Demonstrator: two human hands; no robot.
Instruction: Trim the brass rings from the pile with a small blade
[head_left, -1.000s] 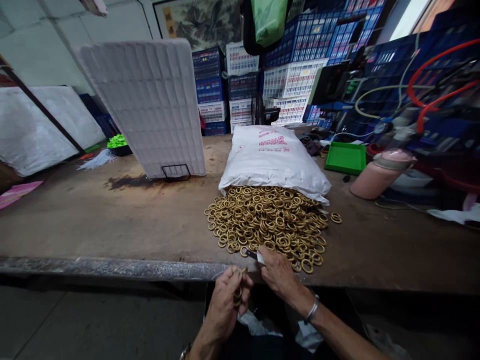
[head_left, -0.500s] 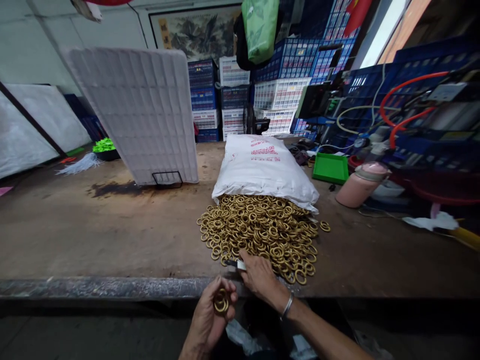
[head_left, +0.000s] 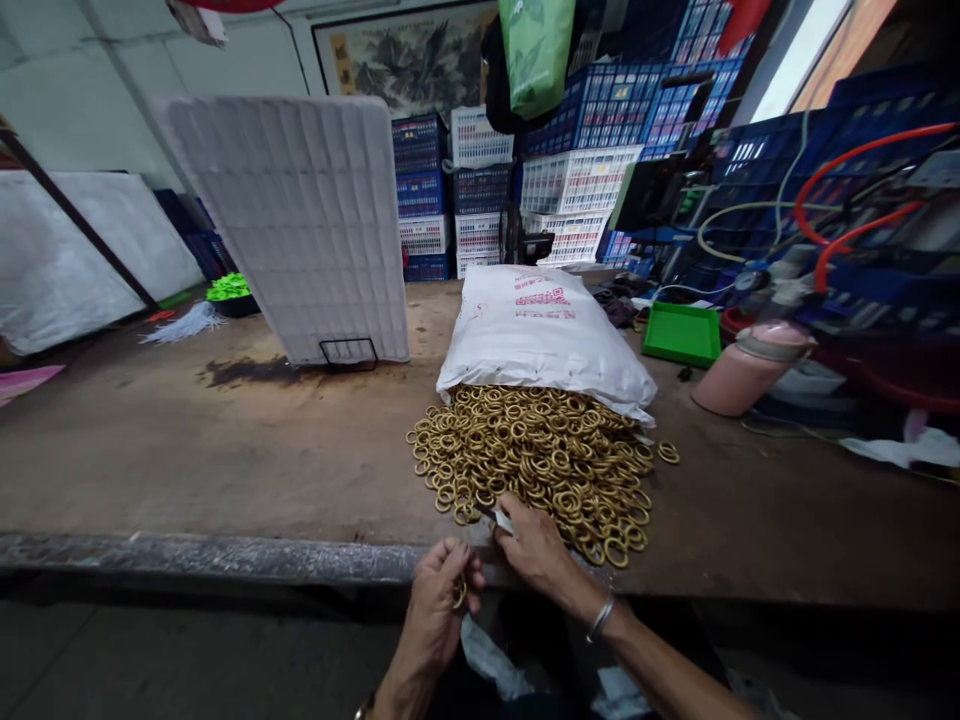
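Observation:
My left hand [head_left: 444, 590] is closed around brass-coloured rings [head_left: 460, 592], just off the table's front edge. Its fingers cover most of them, so only a bit of ring shows. In my right hand [head_left: 536, 545] is a small tool [head_left: 504, 522] with a white part and a dark tip, pointing left; its kind is not clear. That hand lies at the front of a wide pile of rings [head_left: 532, 450], close to the lowest ones. The pile spreads out from under the near end of a white sack [head_left: 547, 330] with red print.
On the brown table [head_left: 225, 460] a white ribbed panel [head_left: 300, 230] stands upright at left. A green tray [head_left: 681, 334] and a pink bottle [head_left: 750, 368] are at right. Behind are stacked crates [head_left: 577, 180]. One loose ring [head_left: 668, 453] lies right of the pile.
The view has shifted slightly left. My left hand has turned and its fingers have closed further over the rings, which showed openly before. My right hand still holds the tool by the pile.

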